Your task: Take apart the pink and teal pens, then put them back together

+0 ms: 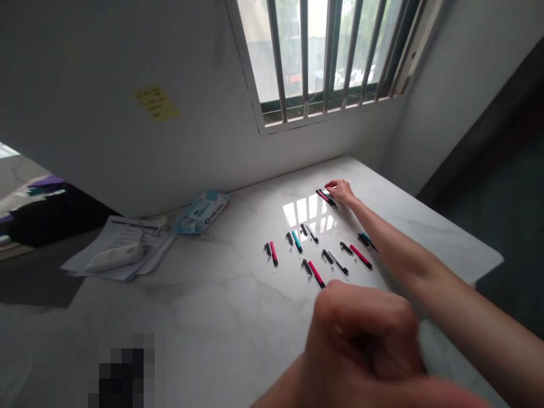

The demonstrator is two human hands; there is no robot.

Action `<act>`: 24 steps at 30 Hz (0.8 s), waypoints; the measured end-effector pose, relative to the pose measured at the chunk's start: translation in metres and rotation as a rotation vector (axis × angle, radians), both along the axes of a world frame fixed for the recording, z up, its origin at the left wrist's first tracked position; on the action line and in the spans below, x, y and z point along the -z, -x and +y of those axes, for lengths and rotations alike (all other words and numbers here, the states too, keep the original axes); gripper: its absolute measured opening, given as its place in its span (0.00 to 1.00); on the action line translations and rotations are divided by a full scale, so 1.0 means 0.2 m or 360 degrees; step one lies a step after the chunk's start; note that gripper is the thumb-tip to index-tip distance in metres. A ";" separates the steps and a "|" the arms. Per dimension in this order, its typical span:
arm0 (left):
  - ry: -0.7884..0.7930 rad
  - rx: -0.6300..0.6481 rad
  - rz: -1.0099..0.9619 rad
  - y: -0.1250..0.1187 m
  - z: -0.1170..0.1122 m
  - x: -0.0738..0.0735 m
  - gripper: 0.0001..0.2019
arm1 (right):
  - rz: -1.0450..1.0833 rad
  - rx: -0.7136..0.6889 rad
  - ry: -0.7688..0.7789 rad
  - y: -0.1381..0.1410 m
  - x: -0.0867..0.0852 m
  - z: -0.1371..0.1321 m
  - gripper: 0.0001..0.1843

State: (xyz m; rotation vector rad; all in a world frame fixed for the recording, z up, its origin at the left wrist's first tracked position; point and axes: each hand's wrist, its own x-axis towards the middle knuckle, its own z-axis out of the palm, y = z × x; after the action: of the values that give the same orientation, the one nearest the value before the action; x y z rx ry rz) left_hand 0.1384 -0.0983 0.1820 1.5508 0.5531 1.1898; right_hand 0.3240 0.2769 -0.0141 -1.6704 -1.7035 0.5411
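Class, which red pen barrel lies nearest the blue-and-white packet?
The slim, black-ended red barrel leftmost in the picture, beside a small black piece; every other red barrel lies further right.

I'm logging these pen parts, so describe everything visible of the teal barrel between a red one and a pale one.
The teal barrel is slim and straight, apparently plastic, with a black section at the end nearer the camera. It lies flat and slanted on the marble-patterned table, its teal end toward the window wall. A separate black piece lies close on its left. Neither the left hand nor the right hand touches it. Finer detail is too small to tell.
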 end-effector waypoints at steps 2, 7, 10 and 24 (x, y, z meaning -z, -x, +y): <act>0.0184 -0.0150 -0.0040 0.05 0.10 0.12 0.35 | 0.0034 -0.0080 -0.0044 0.01 -0.03 -0.10 0.13; 0.0287 -0.1107 0.0212 0.33 0.37 0.55 0.28 | 0.0145 -0.0891 -0.0194 0.13 -0.09 -0.45 0.21; 0.0266 -0.1362 0.0246 0.48 0.44 0.70 0.26 | 0.0007 -0.1174 -0.0266 0.19 -0.11 -0.64 0.29; 0.0294 -0.1462 0.0327 0.59 0.48 0.84 0.25 | -0.0282 -0.1231 -0.0238 0.37 -0.03 -0.62 0.39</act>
State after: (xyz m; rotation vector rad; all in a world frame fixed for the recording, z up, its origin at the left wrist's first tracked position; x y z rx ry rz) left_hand 0.0196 -0.0024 0.0138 1.2738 1.5755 1.5793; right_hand 0.2509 0.1532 -0.0089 -0.9298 -2.4499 0.5972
